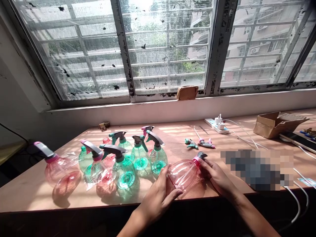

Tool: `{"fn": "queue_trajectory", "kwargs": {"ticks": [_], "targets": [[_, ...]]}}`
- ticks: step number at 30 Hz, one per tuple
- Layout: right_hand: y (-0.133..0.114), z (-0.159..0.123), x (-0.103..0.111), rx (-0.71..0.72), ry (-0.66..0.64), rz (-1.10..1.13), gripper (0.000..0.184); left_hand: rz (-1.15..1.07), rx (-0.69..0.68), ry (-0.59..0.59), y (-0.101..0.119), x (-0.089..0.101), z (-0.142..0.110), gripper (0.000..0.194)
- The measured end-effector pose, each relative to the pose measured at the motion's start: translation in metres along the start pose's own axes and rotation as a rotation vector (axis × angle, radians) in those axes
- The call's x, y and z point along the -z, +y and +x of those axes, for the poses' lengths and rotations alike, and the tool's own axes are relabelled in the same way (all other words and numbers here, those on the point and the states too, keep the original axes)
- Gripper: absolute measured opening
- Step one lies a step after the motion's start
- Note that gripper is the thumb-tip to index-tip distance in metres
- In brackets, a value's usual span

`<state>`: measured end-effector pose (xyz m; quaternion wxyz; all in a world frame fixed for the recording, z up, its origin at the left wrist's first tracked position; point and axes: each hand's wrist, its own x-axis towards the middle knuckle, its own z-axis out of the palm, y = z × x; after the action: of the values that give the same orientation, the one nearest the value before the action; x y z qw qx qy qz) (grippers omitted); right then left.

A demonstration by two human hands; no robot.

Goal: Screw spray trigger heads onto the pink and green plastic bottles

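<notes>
A clear pink spray bottle [183,173] lies tilted between my hands near the table's front edge, its neck toward the right. My left hand [161,187] is wrapped round the bottle's base end. At the neck, the fingers of my right hand [214,172] close on the pink collar below the grey spray head [201,155]. To the left stand several spray bottles, among them a green one [125,174] and a pink one [55,171] with trigger heads fitted. Beyond my hands lie a loose green trigger head [191,144] and a pink-grey trigger head [206,143] with its tube.
A power strip [217,125] with white plugs and cables lies at the back. An open cardboard box [270,125] and a dark tablet-like device [300,142] are at the right. A blurred dark patch covers the table by my right arm. Windows rise behind the table [172,138].
</notes>
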<state>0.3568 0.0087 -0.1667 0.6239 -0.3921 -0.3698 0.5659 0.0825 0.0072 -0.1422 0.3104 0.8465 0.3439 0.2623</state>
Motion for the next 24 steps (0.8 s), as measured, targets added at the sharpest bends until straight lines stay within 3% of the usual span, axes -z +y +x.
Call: {"fn": "queue_trajectory", "kwargs": {"ticks": [6,11,17,24], "targets": [[0.001,0.000,0.001,0.005,-0.003,0.002,0.042,0.034,-0.029,0.027,-0.010,-0.006,-0.001,0.087],[0.001,0.000,0.001,0.004,-0.002,0.002,0.042,-0.059,-0.075,0.019,-0.021,-0.009,0.000,0.125],[0.002,0.000,0.001,0.001,-0.018,-0.003,0.041,-0.035,0.005,-0.010,-0.003,0.001,-0.001,0.074],[0.003,-0.001,0.003,-0.001,-0.019,-0.006,0.040,0.093,-0.174,0.054,-0.015,-0.007,0.000,0.090]]}}
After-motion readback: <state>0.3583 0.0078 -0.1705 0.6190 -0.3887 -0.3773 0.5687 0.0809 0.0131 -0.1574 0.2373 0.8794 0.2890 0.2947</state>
